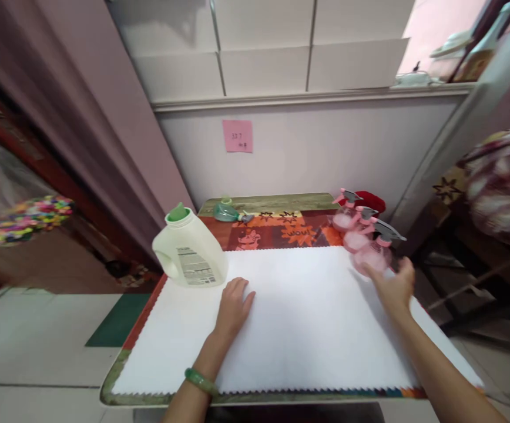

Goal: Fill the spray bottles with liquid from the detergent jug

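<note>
My left hand [234,305] lies flat and open on a white cloth [290,329] that covers the near part of a small table [114,388]. A green bangle is on that wrist. My right hand [393,285] reaches to the cloth's far right corner, its fingers touching the nearest of three pink spray bottles [372,252]; motion blur hides whether they close round it. A cream detergent jug [190,251] with a green cap stands just beyond my left hand.
A green object [226,210] lies at the table's far edge on a patterned orange cover [281,230]. A pink note [238,136] is stuck on the wall behind. A patterned fabric seat [502,188] and dark frame stand to the right.
</note>
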`<action>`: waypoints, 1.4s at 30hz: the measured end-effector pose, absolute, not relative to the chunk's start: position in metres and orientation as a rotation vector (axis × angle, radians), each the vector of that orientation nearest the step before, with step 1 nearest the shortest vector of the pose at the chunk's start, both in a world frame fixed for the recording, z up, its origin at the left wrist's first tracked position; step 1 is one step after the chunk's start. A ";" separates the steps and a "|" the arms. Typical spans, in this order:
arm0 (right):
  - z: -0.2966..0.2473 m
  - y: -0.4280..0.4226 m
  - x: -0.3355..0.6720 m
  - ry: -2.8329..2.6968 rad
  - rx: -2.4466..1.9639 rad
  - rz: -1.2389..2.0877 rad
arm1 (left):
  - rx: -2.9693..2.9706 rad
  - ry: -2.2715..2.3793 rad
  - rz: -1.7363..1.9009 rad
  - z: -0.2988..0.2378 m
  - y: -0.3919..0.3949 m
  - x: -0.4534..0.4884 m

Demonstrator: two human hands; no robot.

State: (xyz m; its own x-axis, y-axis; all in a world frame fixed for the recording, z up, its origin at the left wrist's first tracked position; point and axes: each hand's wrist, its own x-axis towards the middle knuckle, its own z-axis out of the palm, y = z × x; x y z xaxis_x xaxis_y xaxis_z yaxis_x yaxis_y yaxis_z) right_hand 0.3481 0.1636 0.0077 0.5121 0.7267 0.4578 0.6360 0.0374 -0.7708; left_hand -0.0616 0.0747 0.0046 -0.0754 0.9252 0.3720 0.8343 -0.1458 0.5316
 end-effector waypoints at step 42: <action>0.109 0.364 0.001 -2.415 -1.278 0.102 | 2.059 2.128 0.863 -0.012 0.064 -0.067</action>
State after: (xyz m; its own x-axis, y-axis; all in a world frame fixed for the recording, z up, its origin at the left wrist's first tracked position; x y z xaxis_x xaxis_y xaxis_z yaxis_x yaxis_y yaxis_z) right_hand 0.0012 0.3636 0.1087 -0.4990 0.8066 0.3169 0.7769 0.5784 -0.2488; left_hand -0.0670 0.0637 -0.0120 -0.1080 0.9364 0.3340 0.9045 -0.0469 0.4238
